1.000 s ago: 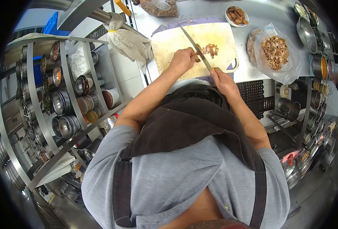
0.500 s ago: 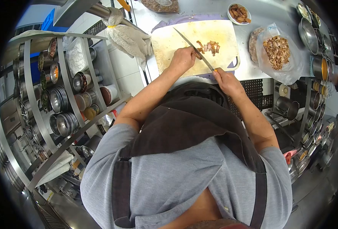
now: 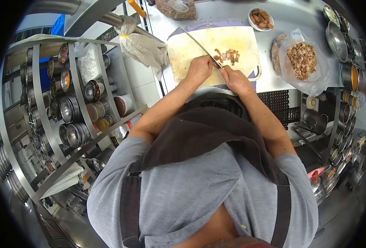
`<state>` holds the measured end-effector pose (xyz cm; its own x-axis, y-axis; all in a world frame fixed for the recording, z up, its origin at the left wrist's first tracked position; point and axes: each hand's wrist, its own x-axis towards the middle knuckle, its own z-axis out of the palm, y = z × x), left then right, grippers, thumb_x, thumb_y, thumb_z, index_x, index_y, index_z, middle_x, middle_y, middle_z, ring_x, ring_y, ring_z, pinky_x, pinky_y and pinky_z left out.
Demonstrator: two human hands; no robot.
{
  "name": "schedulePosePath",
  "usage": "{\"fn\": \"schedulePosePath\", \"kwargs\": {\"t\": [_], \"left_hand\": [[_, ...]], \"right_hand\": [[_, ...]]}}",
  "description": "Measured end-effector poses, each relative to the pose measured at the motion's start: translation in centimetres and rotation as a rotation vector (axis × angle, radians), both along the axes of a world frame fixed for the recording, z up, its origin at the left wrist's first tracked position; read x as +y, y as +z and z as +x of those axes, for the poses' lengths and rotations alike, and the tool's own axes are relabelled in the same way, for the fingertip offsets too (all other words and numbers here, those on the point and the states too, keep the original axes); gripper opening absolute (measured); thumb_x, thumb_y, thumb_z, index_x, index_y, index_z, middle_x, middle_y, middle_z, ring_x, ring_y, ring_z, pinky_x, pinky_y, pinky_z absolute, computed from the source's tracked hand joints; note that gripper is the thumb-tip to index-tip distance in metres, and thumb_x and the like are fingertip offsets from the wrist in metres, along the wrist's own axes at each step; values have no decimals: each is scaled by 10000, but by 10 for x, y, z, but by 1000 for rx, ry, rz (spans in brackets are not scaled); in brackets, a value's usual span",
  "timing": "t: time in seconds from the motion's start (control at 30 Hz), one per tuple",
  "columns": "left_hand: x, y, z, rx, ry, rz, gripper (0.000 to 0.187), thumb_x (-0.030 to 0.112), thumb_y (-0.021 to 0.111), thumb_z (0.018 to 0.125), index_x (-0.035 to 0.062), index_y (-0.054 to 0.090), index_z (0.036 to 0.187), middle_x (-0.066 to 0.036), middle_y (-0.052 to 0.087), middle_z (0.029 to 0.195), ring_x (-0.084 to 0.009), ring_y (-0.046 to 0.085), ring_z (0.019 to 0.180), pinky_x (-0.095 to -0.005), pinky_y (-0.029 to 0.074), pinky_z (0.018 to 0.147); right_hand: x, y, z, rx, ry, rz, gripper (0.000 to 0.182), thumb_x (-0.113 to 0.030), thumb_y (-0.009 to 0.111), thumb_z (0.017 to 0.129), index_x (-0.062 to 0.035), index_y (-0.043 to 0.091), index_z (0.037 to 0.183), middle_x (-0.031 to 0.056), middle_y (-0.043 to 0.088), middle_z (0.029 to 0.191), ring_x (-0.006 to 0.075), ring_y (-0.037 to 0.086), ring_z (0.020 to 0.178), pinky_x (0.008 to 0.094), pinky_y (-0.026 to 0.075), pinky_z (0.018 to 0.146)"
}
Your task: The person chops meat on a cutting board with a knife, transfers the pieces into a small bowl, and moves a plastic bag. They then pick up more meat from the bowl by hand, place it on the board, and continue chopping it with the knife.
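Note:
My right hand [image 3: 235,80] is closed round the handle of a long knife [image 3: 197,44], whose blade points up and left across the white cutting board [image 3: 183,51]. Curled beside the blade, my left hand [image 3: 200,69] pinches a small brown piece of meat [image 3: 216,64], mostly hidden by the fingers and knife. Cut meat pieces [image 3: 231,56] lie on the board just beyond the blade, to its right.
A white bowl [image 3: 260,20] of brown chunks stands beyond the board. To the right lies an open plastic bag [image 3: 302,60] of diced meat; another filled bag [image 3: 176,8] is at the back. A cloth [image 3: 143,48] hangs left, above a rack [image 3: 73,107] of metal bowls.
My right hand and the knife handle have moved left, closer to my left hand. The blade has slid up and left over the board. The whole view has shifted slightly.

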<state>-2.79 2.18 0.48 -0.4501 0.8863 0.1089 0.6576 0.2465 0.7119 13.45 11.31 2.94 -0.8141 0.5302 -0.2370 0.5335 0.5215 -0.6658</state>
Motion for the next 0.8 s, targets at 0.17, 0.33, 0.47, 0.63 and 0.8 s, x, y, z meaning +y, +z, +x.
{"fn": "schedulePosePath", "kwargs": {"t": [0.17,0.33,0.47,0.63,0.8], "left_hand": [[-10,3,-12,11,-29,-51,89,68,608,812,8,662,851,-201,655,754,-392,642,721,-449,516,669],[-12,13,-18,82,-83,-113,149,70,611,808,17,682,927,-191,673,847,-373,647,818,-450,517,744],[8,12,-12,107,-136,-29,168,74,625,800,40,692,950,-164,681,923,-357,622,894,-432,496,819],[22,2,-2,77,-152,-27,135,82,650,790,52,673,919,-144,666,886,-345,598,878,-433,477,814],[27,-4,1,125,-138,73,98,97,659,803,40,638,880,-137,659,858,-349,601,845,-439,481,776]], "right_hand": [[-1,17,13,5,-59,-88,364,-370,431,1011,-36,576,1022,291,624,740,468,619,752,545,467,686],[5,23,29,-23,-138,-67,385,-382,422,1015,-39,582,1087,292,638,797,474,621,810,540,472,719],[2,25,31,-72,-151,-40,387,-380,423,1015,-37,585,1095,296,643,819,477,621,843,539,475,737],[-2,21,32,-58,-168,-20,369,-366,439,1011,-36,591,1079,296,643,819,483,619,831,548,472,732],[-1,16,39,-53,-205,-23,359,-356,447,1009,-31,594,1044,298,637,810,484,616,816,552,471,716]]}}
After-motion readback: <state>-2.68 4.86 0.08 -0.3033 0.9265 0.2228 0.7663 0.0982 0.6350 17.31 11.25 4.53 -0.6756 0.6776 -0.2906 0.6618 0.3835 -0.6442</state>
